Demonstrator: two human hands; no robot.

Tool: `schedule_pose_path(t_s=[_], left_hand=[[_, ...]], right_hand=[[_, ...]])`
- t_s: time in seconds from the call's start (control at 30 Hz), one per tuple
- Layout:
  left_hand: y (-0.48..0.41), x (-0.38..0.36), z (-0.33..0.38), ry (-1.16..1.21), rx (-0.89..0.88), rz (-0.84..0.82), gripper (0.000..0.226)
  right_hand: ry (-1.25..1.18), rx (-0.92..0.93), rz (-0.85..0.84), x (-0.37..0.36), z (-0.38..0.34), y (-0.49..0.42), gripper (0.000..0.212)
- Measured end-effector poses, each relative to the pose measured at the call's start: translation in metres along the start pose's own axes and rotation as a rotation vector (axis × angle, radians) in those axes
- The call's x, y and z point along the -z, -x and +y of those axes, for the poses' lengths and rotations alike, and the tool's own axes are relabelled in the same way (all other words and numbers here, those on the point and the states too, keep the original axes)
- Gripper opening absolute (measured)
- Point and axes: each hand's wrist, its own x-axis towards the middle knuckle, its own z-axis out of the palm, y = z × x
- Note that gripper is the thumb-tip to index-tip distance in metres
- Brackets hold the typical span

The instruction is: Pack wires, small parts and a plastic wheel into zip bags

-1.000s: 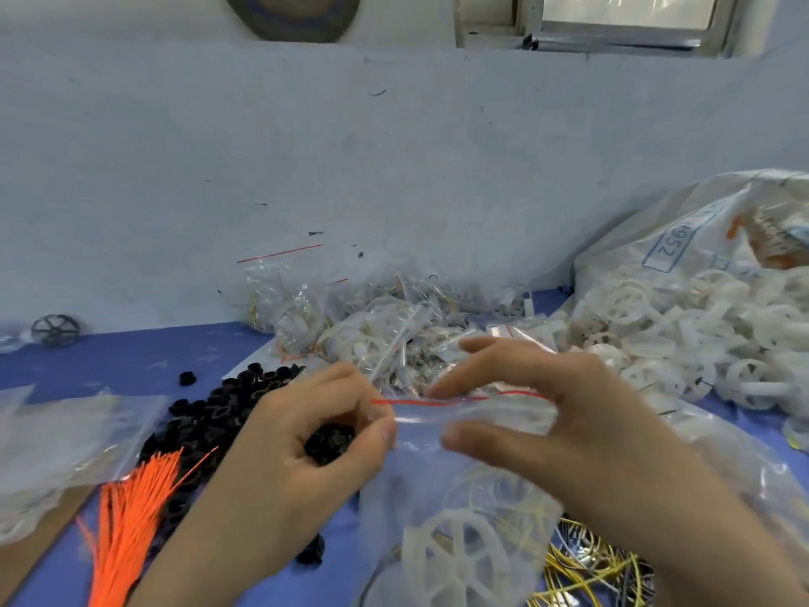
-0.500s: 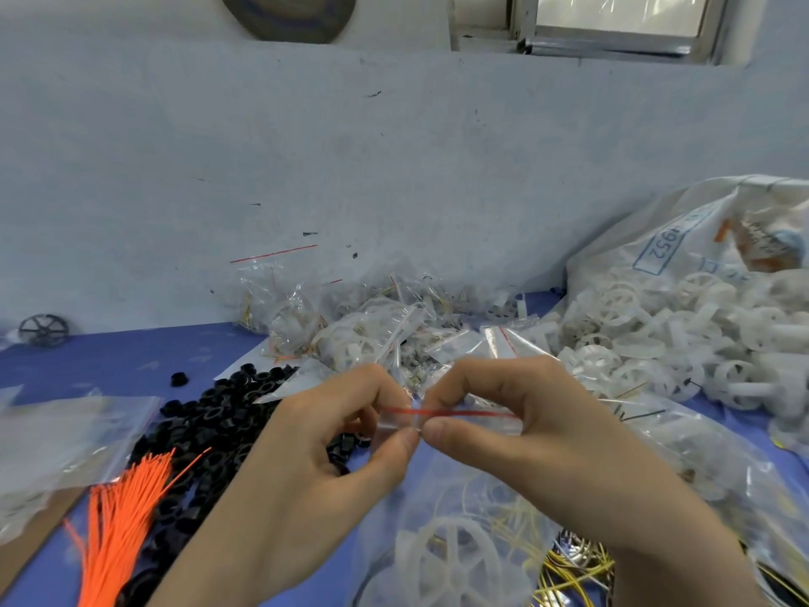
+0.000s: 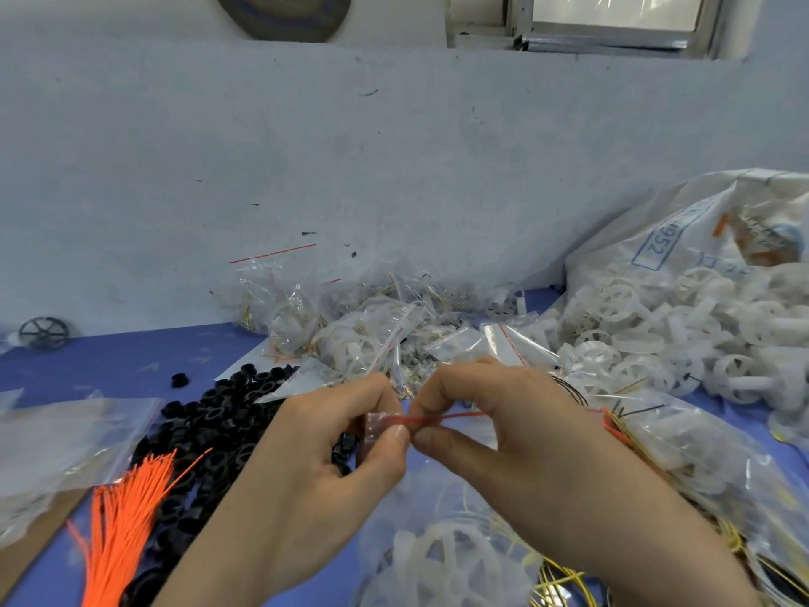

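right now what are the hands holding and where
Both hands, left and right, pinch the zip bag at its red-lined top seal.

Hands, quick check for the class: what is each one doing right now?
Left hand: closed, pinching the red seal strip of the zip bag.
Right hand: closed, pinching the same strip beside it.

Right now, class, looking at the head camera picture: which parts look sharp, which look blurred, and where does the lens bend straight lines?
Head view: the left hand and right hand, pinching the zip bag at its red seal, are fairly sharp; the empty bags at the left edge are smeared; the wall's top edge bows from the wide-angle lens; lighting is soft, without hard shadows.
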Motion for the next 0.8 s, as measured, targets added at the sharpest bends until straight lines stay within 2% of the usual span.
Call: schedule_pose_path(t_s=[0.23,0.4,0.57,0.8], left_hand=[[0.001,0.000,-0.002,-0.021,-0.001,-0.032,0.031],[-0.002,-0.010,0.002,0.018,-0.076,-0.103,0.031],[-0.003,-0.013,-0.001,0.021,-0.086,-0.129,0.036],[-0.003,-0.013,0.000,0.048,-0.116,-0.113,0.037]], right_hand=[[0.063,-0.060,0.012,0.005,0.012,0.009,0.014],[0.035,-0.012,0.036,0.009,0.013,0.008,0.017],[0.019,-0.047,0.000,0.008,0.018,0.011,0.011],[-0.015,-0.037,-0.010,0.012,0.017,0.011,0.014]])
